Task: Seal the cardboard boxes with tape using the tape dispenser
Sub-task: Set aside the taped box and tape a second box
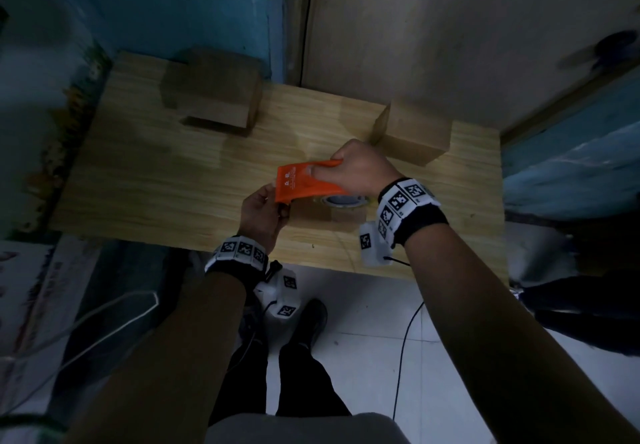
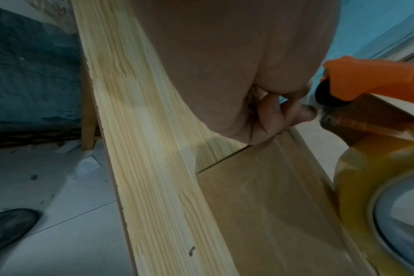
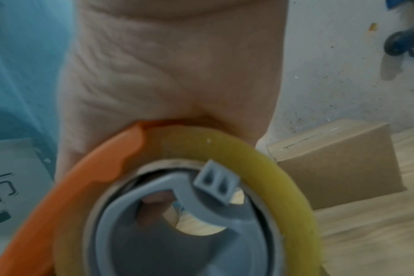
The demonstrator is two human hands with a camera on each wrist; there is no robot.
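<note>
right hand (image 1: pixel 356 168) grips dispenser (image 1: pixel 304 182) | left hand (image 1: pixel 265 213) pinches tape end at box (image 1: pixel 325 216) edge | risk: tape slips free, wrinkles

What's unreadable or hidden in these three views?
- Box being taped, head view: top mostly covered by the tape dispenser and both hands; seam state unclear.
- Left hand: whether it pinches the tape end is blurred in the left wrist view.
- Dispenser's white print: too small.
- Far boxes: too dim and blurred to tell sealed from unsealed.
</note>
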